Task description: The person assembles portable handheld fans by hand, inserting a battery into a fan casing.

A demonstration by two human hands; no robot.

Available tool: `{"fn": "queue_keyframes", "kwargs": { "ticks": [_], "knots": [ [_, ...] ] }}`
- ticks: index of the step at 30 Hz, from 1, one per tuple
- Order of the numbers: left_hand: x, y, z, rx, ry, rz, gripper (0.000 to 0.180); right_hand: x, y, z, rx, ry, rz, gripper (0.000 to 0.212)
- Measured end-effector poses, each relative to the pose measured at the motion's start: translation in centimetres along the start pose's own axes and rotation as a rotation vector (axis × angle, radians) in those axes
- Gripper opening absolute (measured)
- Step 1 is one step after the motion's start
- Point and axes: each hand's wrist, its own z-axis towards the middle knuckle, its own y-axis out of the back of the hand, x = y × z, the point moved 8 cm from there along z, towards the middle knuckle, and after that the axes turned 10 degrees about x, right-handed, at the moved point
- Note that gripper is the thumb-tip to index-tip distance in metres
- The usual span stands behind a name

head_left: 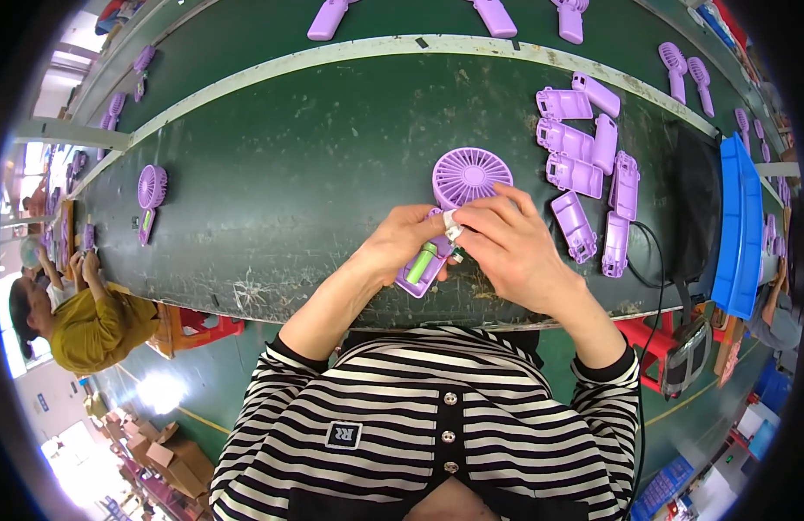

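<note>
A purple handheld fan [472, 177] is in front of me, its round grille head pointing away and its handle opened up. Inside the handle shell shows a green battery cell [420, 265], with a small circuit board [457, 254] and wires beside it. My left hand [400, 240] is closed around the handle near the neck, its thumb on a small white part [452, 226]. Closed from the other side, my right hand [515, 247] pinches that white part between thumb and fingers. My fingers hide much of the neck.
Several purple handle shells [575, 176] lie to the right, near a black bag [699, 204] and a blue bin [736, 226]. Another opened fan [152, 195] rests on the left of the green table [271, 174]. Beyond a pale rail [367, 54] lie more fans. A co-worker [102, 317] sits at left.
</note>
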Motion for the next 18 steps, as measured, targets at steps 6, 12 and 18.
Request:
{"fn": "queue_keyframes", "kwargs": {
  "ticks": [6, 12, 18],
  "knots": [
    [0.32, -0.32, -0.21, 0.027, 0.05, -0.029, 0.029, 0.08, 0.07, -0.05, 0.047, 0.057, 0.005, 0.032],
    [0.56, -0.32, -0.33, 0.04, 0.07, -0.032, 0.027, 0.45, 0.7, -0.07, 0.053, 0.075, -0.039, 0.015],
    [0.59, -0.63, -0.23, -0.012, 0.035, 0.02, 0.032, 0.63, 0.72, -0.61, -0.025, 0.051, -0.05, 0.016]
  ]
}}
